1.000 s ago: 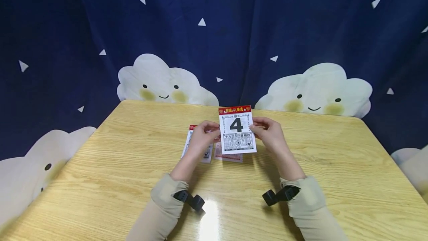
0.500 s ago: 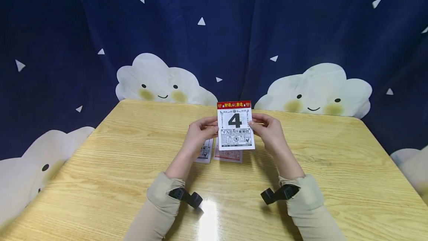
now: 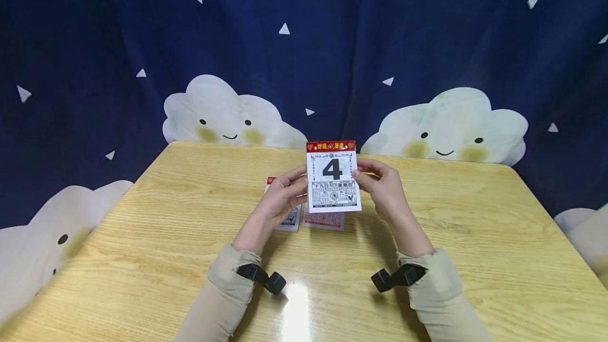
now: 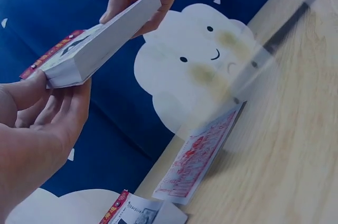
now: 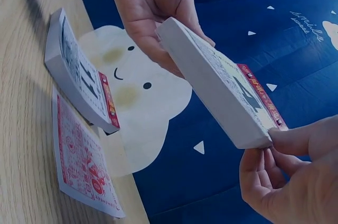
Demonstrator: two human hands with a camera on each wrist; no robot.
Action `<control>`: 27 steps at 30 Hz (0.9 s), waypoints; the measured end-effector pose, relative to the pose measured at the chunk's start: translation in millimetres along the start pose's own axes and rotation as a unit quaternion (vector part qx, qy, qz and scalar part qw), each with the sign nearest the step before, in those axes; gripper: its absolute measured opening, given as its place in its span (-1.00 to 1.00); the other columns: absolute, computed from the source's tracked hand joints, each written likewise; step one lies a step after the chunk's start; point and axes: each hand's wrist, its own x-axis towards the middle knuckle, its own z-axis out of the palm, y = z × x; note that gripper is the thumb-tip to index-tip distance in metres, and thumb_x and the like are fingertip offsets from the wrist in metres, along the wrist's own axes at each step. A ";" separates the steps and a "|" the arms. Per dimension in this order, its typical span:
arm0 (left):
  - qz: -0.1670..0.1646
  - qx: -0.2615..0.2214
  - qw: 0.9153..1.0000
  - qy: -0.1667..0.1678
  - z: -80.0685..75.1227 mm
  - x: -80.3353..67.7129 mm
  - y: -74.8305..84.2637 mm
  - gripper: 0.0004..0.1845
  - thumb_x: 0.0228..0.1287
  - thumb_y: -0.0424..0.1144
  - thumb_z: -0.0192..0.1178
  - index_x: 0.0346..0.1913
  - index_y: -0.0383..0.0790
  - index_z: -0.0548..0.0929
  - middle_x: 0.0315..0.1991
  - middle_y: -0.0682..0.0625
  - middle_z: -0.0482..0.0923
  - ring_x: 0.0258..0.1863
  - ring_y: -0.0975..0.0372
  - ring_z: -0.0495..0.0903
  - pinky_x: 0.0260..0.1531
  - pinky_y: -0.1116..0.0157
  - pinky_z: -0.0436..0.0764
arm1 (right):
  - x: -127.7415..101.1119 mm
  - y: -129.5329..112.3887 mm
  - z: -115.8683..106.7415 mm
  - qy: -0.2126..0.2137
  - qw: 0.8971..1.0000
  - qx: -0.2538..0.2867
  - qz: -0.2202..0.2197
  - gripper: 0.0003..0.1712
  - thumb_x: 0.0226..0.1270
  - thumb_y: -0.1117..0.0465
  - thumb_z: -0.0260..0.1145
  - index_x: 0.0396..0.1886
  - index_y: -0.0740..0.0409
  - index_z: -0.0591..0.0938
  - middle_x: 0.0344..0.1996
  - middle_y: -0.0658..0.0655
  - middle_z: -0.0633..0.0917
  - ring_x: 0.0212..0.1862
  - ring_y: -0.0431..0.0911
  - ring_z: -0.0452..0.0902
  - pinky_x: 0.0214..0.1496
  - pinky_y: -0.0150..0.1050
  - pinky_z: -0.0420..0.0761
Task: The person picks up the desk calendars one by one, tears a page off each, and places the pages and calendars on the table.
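Observation:
I hold a thick tear-off calendar pad (image 3: 333, 176) above the wooden table (image 3: 161, 226), its top page showing a large black 4 under a red header. My left hand (image 3: 281, 199) grips its left edge and my right hand (image 3: 380, 186) grips its right edge. In the left wrist view the pad (image 4: 97, 42) is tilted, held between both hands. In the right wrist view the pad (image 5: 219, 84) shows its thick white side. Below it on the table lie a second pad (image 3: 287, 217) and a loose red-printed page (image 3: 324, 220).
The second pad (image 5: 79, 76) and the red page (image 5: 82, 163) lie side by side near the table's far middle. A dark blue curtain (image 3: 304, 41) with smiling clouds hangs behind the table. Black camera straps (image 3: 266, 278) sit on both wrists.
Both hands have raised the pad slightly and drawn it a little to the left. The second pad on the table shows more beside my left hand.

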 end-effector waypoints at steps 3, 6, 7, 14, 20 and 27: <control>-0.004 -0.005 1.000 -0.026 -2.2 -1.7 -0.7 -0.52 0.36 -0.46 -0.19 0.32 -0.44 0.13 -0.23 0.05 0.59 -0.25 0.30 0.59 -0.23 0.38 0.57 | -0.7 0.6 1.1 -0.002 1.000 -0.013 -0.009 -0.61 0.22 0.39 0.18 0.06 0.42 0.48 -0.21 0.17 0.52 -0.34 -0.30 0.52 -0.22 -0.44 0.60; -0.003 -0.010 0.999 -0.032 -3.7 -2.9 -0.6 -0.52 0.34 -0.47 -0.19 0.31 -0.46 0.13 -0.25 0.04 0.60 -0.26 0.30 0.60 -0.24 0.38 0.58 | -2.1 0.7 2.7 0.001 0.998 -0.048 -0.028 -0.62 0.21 0.37 0.19 0.04 0.39 0.51 -0.16 0.24 0.55 -0.32 -0.27 0.50 -0.26 -0.48 0.59; -0.003 -0.012 0.999 -0.032 -4.0 -3.1 -0.6 -0.52 0.34 -0.48 -0.19 0.31 -0.47 0.13 -0.26 0.04 0.60 -0.27 0.30 0.60 -0.24 0.38 0.58 | -2.7 0.5 3.1 0.004 0.997 -0.062 -0.036 -0.63 0.20 0.37 0.19 0.03 0.37 0.52 -0.15 0.25 0.56 -0.31 -0.25 0.49 -0.27 -0.49 0.57; 0.000 -0.018 1.000 -0.011 -3.7 -2.4 0.2 -0.53 0.31 -0.52 -0.17 0.28 -0.51 0.15 -0.30 0.02 0.61 -0.33 0.28 0.61 -0.32 0.40 0.59 | -7.0 1.3 4.1 0.021 0.985 -0.137 -0.102 -0.64 0.17 0.33 0.22 0.00 0.32 0.56 -0.13 0.27 0.61 -0.21 -0.09 0.51 -0.21 -0.47 0.51; 0.007 -0.011 1.000 -0.010 -3.7 -1.9 0.9 -0.54 0.31 -0.51 -0.17 0.27 -0.51 0.16 -0.32 0.05 0.62 -0.35 0.29 0.62 -0.34 0.41 0.59 | -8.0 5.5 4.3 0.061 0.919 -0.254 -0.297 -0.54 0.05 0.35 0.32 0.02 0.29 0.53 -0.13 0.22 0.54 -0.12 0.01 0.48 -0.09 -0.18 0.53; 0.000 -0.004 1.000 -0.010 -2.9 -1.9 0.7 -0.54 0.31 -0.50 -0.16 0.27 -0.49 0.17 -0.30 0.04 0.61 -0.33 0.28 0.61 -0.30 0.38 0.58 | -10.1 1.7 6.0 0.016 0.791 -0.356 -0.498 -0.76 -0.03 0.34 0.36 -0.27 0.16 0.67 -0.26 0.11 0.63 -0.13 0.01 0.47 -0.05 -0.08 0.38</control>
